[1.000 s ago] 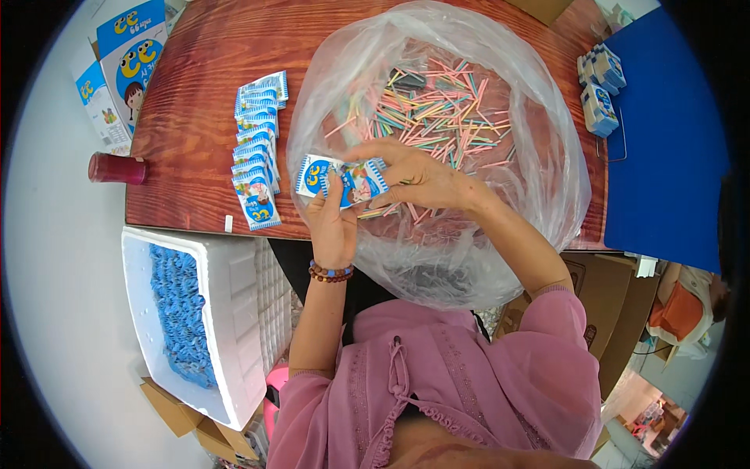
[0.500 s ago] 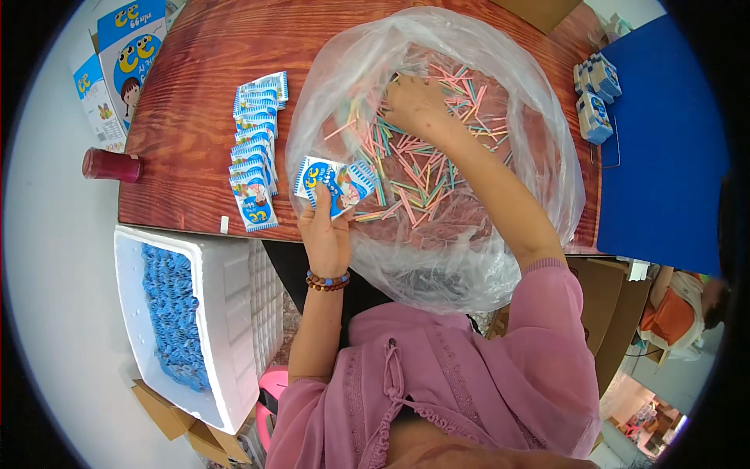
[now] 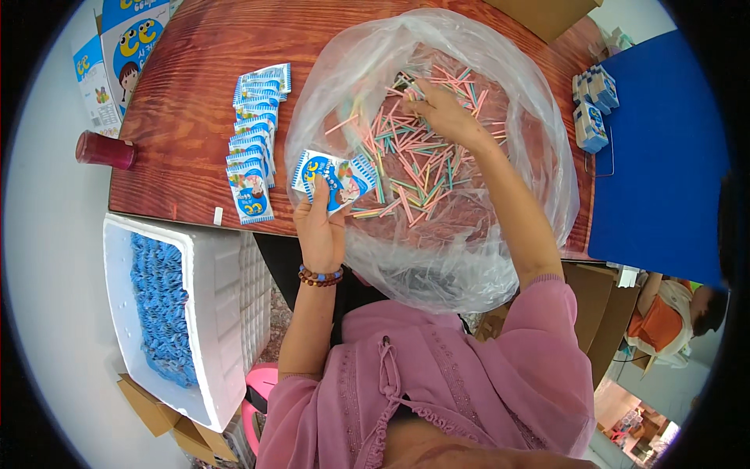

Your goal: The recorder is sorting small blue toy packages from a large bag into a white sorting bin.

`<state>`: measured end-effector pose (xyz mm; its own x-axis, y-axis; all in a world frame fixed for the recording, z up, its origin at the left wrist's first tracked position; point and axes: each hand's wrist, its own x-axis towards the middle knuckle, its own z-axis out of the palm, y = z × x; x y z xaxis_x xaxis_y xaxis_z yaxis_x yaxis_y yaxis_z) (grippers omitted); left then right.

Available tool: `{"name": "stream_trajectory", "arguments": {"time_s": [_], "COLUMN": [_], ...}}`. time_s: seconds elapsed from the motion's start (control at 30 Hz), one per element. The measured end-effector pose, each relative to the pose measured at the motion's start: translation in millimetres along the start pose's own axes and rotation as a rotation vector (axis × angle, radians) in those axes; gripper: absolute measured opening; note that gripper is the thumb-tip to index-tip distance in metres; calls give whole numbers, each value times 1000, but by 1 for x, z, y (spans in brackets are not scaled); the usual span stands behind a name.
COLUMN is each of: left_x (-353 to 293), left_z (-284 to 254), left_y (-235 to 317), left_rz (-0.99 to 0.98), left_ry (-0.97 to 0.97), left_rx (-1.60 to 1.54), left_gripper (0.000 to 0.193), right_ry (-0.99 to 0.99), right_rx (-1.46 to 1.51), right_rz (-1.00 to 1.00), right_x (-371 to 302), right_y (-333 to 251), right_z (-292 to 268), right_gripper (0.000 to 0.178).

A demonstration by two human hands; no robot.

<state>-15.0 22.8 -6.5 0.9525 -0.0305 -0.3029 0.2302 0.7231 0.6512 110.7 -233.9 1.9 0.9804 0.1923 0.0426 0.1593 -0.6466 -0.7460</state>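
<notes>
Possible slip of fanned packets (image 3: 337,192), from a single-thumb pinch; possible snapping of thin sticks (image 3: 426,160), from fingers pressing in. Left hand (image 3: 319,230): closed, thumb over packets at left side of clear bag (image 3: 437,277). Right hand (image 3: 447,116): half-curled at sticks inside bag; grip on any unclear.

A wood-grained table (image 3: 183,109) is flanked by printed cartons (image 3: 135,59), a white foam box (image 3: 217,289) and a blue panel (image 3: 648,195).
A red cylindrical container (image 3: 106,150) is set at the table's left edge, near the cartons; the foam box is placed beside the near edge. At the far right, a brown cardboard box (image 3: 543,17) is cut off by the frame. Low down, a pink plastic object (image 3: 262,377) is partly seen.
</notes>
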Motion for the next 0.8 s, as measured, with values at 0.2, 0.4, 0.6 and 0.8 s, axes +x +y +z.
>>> {"name": "stream_trajectory", "arguments": {"time_s": [0.2,0.4,0.6,0.8], "left_x": [-1,-3,-3,3], "left_z": [2,10,9,15], "left_y": [-2,-5,-6,-10], "left_rz": [15,9,13,-10], "left_ry": [-2,-18,-27,-1], "left_rx": [6,-10,-14,-54], "left_gripper": [23,24,22,15], "right_ry": [112,183,215,415], "right_rx": [500,628,-154,1006], "right_rz": [107,-48,-46,116], "right_x": [-28,-41,-47,-49], "right_y": [-8,9,8,-33], "right_z": [2,28,40,11], "right_gripper": [30,22,30,31]}}
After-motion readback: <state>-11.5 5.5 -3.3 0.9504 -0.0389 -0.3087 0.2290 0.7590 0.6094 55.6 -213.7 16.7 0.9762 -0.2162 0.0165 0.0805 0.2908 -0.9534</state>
